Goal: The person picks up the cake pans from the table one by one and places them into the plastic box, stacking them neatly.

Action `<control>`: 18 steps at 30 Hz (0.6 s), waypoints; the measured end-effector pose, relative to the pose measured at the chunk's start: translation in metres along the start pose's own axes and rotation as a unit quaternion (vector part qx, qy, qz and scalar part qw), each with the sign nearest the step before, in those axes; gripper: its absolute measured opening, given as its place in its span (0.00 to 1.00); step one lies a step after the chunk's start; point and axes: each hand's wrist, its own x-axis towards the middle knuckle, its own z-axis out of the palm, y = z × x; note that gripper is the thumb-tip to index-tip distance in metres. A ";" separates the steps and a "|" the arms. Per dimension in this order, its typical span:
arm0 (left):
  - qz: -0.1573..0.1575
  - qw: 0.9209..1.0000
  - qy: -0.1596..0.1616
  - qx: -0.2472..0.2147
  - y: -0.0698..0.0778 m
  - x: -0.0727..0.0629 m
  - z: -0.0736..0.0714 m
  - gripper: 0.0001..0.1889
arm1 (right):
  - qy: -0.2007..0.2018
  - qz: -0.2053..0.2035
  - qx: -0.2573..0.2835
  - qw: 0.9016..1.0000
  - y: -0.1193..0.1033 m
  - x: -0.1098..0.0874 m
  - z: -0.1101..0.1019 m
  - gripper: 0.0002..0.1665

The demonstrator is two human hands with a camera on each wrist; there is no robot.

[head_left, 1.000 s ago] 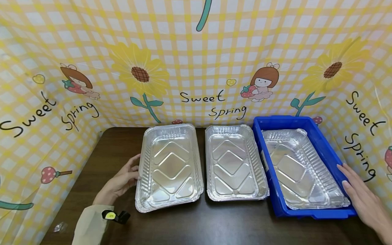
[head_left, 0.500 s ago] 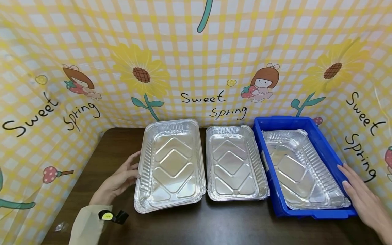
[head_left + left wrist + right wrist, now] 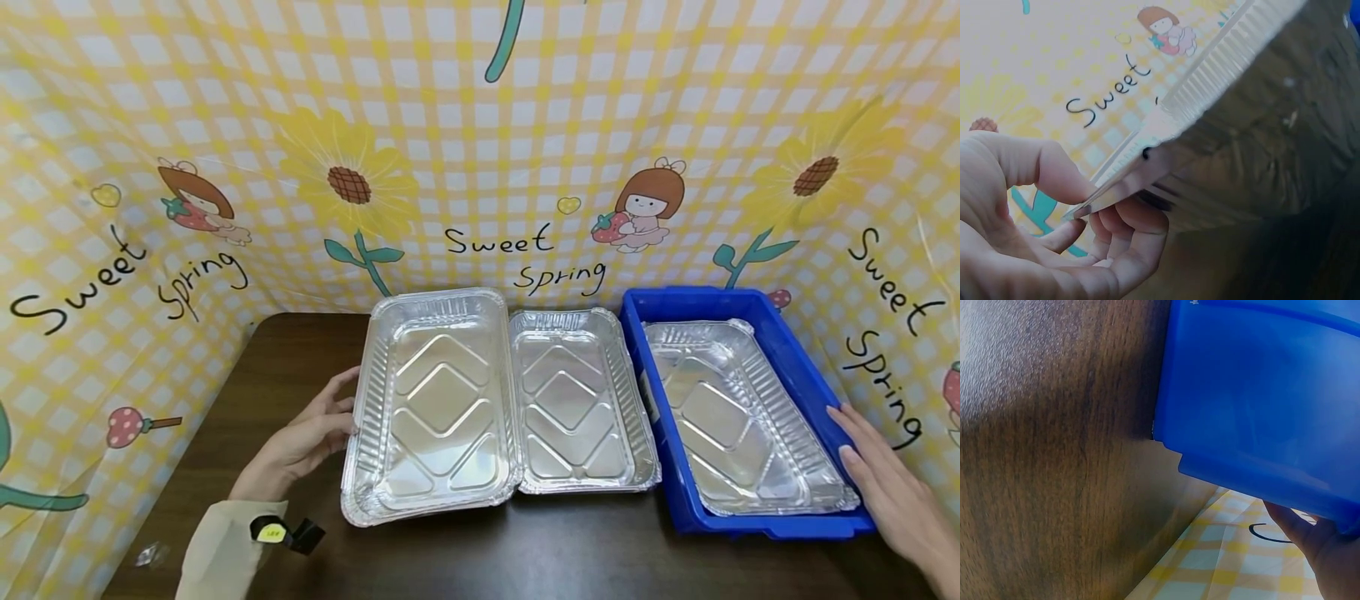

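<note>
My left hand [image 3: 303, 437] pinches the left rim of a foil tray [image 3: 442, 400], thumb on top and fingers curled beneath. In the left wrist view the side of this foil tray [image 3: 1241, 137] slants up, with dark shadow under it. Its right edge overlaps the left rim of a second foil tray [image 3: 568, 400], which sits mid-table. At the right stands a blue plastic bin [image 3: 813, 523] with a third foil tray [image 3: 723, 417] lying inside. My right hand [image 3: 892, 492] rests on the bin's right rim with straight fingers; the right wrist view shows the bin's blue wall [image 3: 1266, 394] beside it.
The trays and bin are on a dark brown wooden table [image 3: 555, 554]. A checked cloth [image 3: 465, 125] with flowers and lettering hangs behind and at both sides. A small clear plastic scrap [image 3: 148, 554] lies at the table's left front.
My left hand has shifted right with the left foil tray, which has risen slightly and closed the gap to the middle tray. The right hand and the bin have stayed put.
</note>
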 end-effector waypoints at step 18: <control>-0.020 1.000 -0.012 -0.012 0.016 0.014 0.031 0.51 | 0.000 0.006 -0.006 1.000 0.000 0.000 0.001 0.32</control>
